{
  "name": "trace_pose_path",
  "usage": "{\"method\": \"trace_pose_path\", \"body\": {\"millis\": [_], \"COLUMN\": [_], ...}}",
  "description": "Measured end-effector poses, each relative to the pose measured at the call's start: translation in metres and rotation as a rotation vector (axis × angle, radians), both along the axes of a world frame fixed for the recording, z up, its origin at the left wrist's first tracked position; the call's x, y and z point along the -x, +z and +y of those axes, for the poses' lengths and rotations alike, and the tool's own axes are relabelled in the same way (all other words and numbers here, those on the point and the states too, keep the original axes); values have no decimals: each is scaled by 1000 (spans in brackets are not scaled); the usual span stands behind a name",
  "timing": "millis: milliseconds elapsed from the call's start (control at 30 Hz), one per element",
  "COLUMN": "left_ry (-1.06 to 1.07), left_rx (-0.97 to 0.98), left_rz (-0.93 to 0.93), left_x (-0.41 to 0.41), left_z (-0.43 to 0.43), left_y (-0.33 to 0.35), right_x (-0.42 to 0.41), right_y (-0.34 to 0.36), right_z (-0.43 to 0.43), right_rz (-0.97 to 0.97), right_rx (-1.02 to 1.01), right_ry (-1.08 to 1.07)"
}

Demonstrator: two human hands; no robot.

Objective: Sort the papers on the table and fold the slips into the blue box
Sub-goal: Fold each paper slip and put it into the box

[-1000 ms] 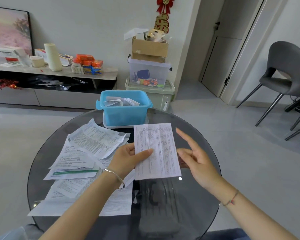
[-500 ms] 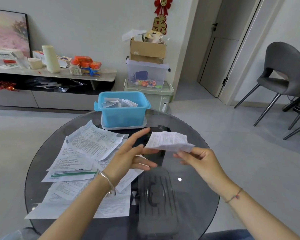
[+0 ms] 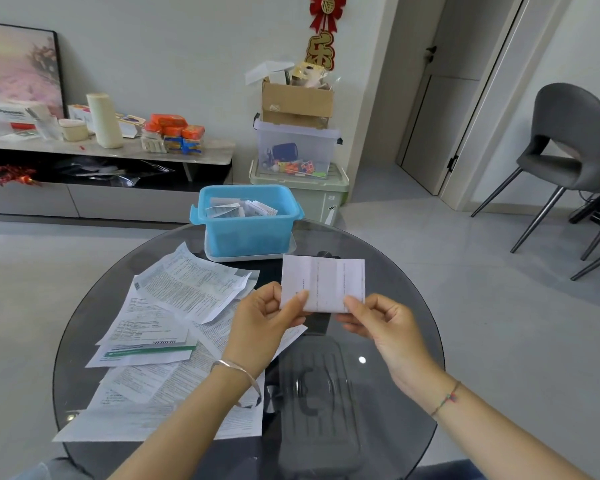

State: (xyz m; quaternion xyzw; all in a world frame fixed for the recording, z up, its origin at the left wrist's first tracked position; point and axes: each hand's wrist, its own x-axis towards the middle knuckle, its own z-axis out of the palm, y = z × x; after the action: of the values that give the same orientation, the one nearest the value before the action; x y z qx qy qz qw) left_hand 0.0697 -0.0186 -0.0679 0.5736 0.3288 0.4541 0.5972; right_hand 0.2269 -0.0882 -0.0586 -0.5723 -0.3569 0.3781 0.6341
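A white slip (image 3: 326,282), folded in half, is held up above the middle of the round glass table (image 3: 402,306). My left hand (image 3: 264,323) pinches its lower left corner, and my right hand (image 3: 381,320) pinches its lower right corner. The blue box (image 3: 248,233) stands on its lid at the far side of the table, just beyond the slip, with several folded slips (image 3: 239,207) inside. A loose heap of printed papers (image 3: 174,323) covers the left half of the table.
A dark case shows through the glass below my hands (image 3: 319,403). Stacked storage bins and a cardboard box (image 3: 297,140) stand behind the table. A low cabinet (image 3: 101,174) runs along the left wall. A grey chair (image 3: 568,150) stands at the right.
The slip was flat and full length in my left hand. It has been folded over, and both hands now pinch its lower corners and hold it upright.
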Motion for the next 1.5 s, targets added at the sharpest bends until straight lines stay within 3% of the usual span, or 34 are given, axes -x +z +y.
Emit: {"method": "trace_pose_path", "body": {"millis": [500, 767, 900, 1033, 1133, 1333, 1500], "left_ry": [172, -179, -250, -315, -290, -21, -82], "left_rx": [102, 276, 174, -79, -135, -230, -237], "left_rz": [-139, 52, 229, 525, 512, 429, 411], "left_x": [-4, 8, 18, 17, 7, -6, -12], "left_z": [-2, 7, 20, 25, 21, 23, 17], "left_y": [2, 5, 12, 16, 12, -2, -9], "right_x": [18, 3, -6, -8, -3, 14, 17], "right_y": [5, 2, 3, 2, -2, -12, -19], "right_z": [8, 14, 12, 13, 14, 24, 30], "right_rz": [66, 3, -173, -293, -279, -178, -256], "right_rx": [-31, 37, 53, 98, 74, 85, 75], "right_ry": [-82, -119, 2, 134, 91, 34, -39]}}
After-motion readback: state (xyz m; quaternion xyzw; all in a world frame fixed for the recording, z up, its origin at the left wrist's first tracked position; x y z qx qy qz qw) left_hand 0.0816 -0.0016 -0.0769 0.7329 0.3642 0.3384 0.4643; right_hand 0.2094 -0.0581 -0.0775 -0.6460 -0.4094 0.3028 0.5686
